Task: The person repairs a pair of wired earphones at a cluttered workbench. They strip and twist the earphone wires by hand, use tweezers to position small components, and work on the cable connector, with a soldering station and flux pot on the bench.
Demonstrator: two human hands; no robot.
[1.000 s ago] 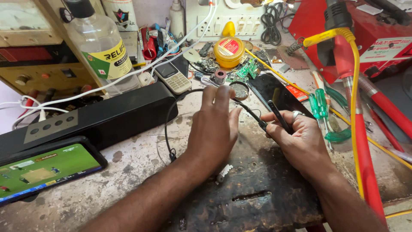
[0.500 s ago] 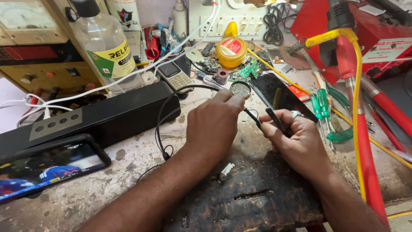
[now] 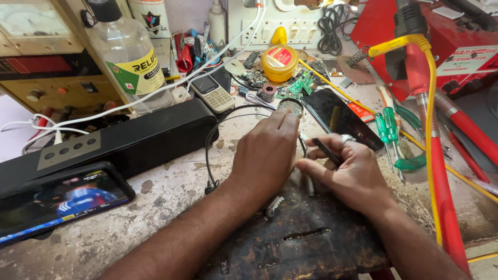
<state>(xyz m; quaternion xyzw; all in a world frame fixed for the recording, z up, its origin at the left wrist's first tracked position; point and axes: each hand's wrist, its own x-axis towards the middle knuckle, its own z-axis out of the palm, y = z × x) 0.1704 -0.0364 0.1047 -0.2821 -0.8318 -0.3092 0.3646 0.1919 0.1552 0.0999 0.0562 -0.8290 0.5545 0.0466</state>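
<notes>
My left hand (image 3: 267, 150) lies palm down over the middle of the bench, fingers bent on something small that it hides. A thin black cable (image 3: 218, 129) loops out from under it to the left. My right hand (image 3: 353, 168), with a ring on one finger, grips a slim dark tool (image 3: 327, 152) like a pen, its tip pointing toward the left hand's fingers. Both hands meet above a dark scorched work mat (image 3: 301, 238). A black phone (image 3: 342, 116) lies face up just behind them.
A long black speaker bar (image 3: 119, 142) and a phone showing video (image 3: 57, 202) sit at left. A clear bottle (image 3: 129, 57), keypad phone (image 3: 211, 92) and yellow tin (image 3: 279, 63) stand behind. Green screwdrivers (image 3: 386, 132), a red-and-yellow cabled tool (image 3: 423, 103) and red equipment (image 3: 456, 46) crowd the right.
Both hands have shifted a little; the left hand's fingers have curled in closer to the right hand's tool tip. The video on the left phone has changed from a green scene to a blue one.
</notes>
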